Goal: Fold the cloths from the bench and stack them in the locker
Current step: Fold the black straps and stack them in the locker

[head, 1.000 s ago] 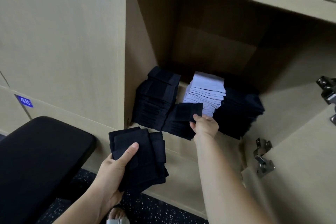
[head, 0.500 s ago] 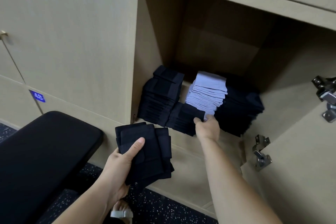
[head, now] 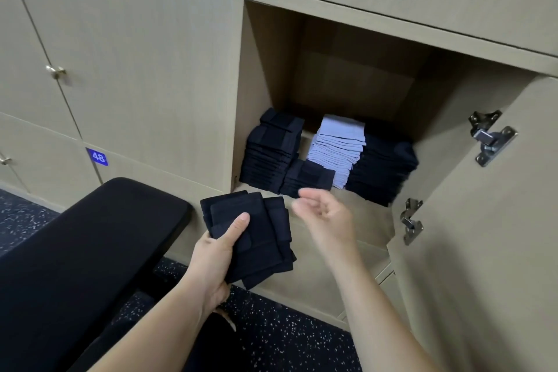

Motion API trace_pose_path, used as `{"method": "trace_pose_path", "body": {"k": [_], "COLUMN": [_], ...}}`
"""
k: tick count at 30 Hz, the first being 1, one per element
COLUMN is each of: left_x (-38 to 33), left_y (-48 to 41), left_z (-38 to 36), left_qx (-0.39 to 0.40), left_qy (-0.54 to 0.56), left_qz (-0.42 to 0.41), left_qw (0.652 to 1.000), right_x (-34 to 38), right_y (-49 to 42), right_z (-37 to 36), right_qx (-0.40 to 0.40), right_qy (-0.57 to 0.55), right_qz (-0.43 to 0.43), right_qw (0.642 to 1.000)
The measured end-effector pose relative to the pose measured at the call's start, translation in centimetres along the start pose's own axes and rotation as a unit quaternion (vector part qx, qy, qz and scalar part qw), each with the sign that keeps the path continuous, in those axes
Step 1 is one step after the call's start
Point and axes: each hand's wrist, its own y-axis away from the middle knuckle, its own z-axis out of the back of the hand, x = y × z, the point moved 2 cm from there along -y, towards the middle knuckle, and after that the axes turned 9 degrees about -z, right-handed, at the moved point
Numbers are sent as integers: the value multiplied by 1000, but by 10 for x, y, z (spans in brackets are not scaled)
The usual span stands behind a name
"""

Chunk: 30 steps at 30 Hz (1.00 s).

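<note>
Head cam: I see the L hand (head: 217,254) clamped on a fan of folded dark cloths (head: 259,238). Thumb is pressed flat across the top piece; other fingers are hidden under the fabric. The bundle sits in the air just below the open locker (head: 265,63), btwn the black bench (head: 90,235) and the R hand (head: 326,214).

R hand is blurred, fingers loosely curled and a bit apart, holding nothing. It hangs in front of the locker's lower edge, near the short dark stack (head: 308,178) but not touching it.

Inside the locker I count 4 piles on the compartment floor:
- tall dark stack (head: 271,154) at left, close to the side wall
- short dark stack in front, approx. centre
- pale blue stack (head: 338,148) behind it
- wide dark stack (head: 383,172) at right

The locker door (head: 483,251) stands swung open at right, w/ two metal hinges (head: 490,137) on its inner face. Closed doors fill the left side; one carries a blue tag (head: 97,156) reading 48. Speckled dark floor (head: 287,341) below.
</note>
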Motion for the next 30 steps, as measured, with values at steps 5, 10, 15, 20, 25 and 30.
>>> {"method": "trace_pose_path", "body": {"k": [5, 10, 15, 20, 25, 30], "left_x": [0, -4, -10, -16, -20, -16], "left_y": [19, 34, 38, 38, 36, 36], "left_z": [7, 11, 13, 15, 10, 5], "left_qx": [-12, -17, -22, 13, 24, 38], "left_qy": [-1, 14, 21, 47, 59, 60], "left_qz": [2, 4, -8, -5, -21, -17], "left_qw": [1000, 1000, 999, 999, 998, 997], "right_x": [-3, 5, 6, 12, 15, 10], "right_y": [46, 67, 73, 64, 50, 38], "right_z": [-27, -36, -44, -34, -16, -7], "right_qx": [52, 45, 32, 32, 39, 26], "right_qy": [189, 221, 209, 118, 47, -14], "right_qz": [65, 53, 46, 53, 56, 29], "right_qw": [978, 973, 976, 991, 997, 999]}}
